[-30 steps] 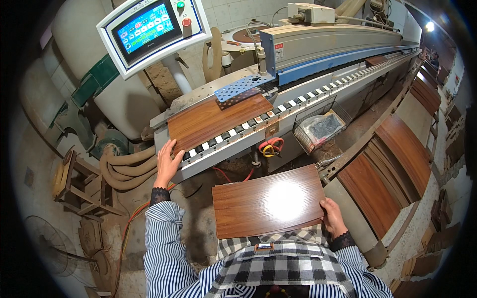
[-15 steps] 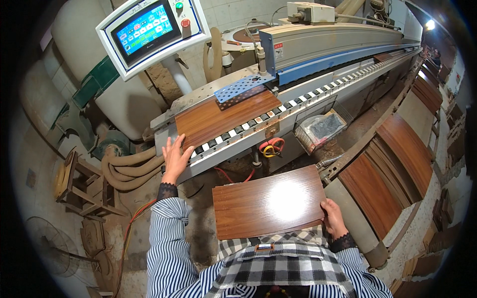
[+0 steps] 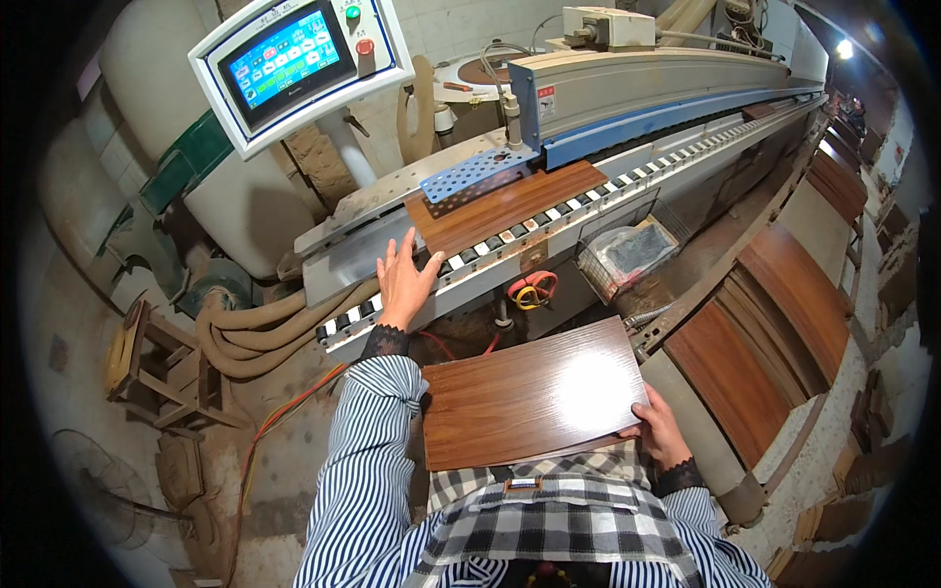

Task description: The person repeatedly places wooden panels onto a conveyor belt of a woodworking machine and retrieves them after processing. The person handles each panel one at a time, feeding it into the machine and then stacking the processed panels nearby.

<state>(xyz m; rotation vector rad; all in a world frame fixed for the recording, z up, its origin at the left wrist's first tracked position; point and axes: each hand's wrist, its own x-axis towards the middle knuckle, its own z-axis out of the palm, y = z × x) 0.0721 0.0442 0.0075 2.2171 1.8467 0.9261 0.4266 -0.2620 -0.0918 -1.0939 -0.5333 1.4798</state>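
Note:
A brown wood-grain panel (image 3: 500, 211) lies on the machine's roller conveyor, its far part under the perforated blue plate (image 3: 477, 174). My left hand (image 3: 407, 282) is at the panel's near left end, fingers spread, the fingertips at its edge. Across my lap rests another wood-grain panel (image 3: 510, 397), glossy with a bright reflection on its right side; a second layer shows along its lower edge. Its right end is gripped by my right hand (image 3: 659, 423), thumb on top and the other fingers partly hidden beneath.
Beyond the panel stretches the long machine with a blue-edged beam (image 3: 667, 118). A control screen (image 3: 286, 67) stands at the upper left. A wire basket (image 3: 627, 257) and orange-and-yellow scissors (image 3: 532, 292) hang on the machine's front. Stacked panels (image 3: 730, 382) lie to my right.
The panel on the machine has slid right, further under the blue beam's end. My left hand has followed it rightward; my right hand still grips the lap panel.

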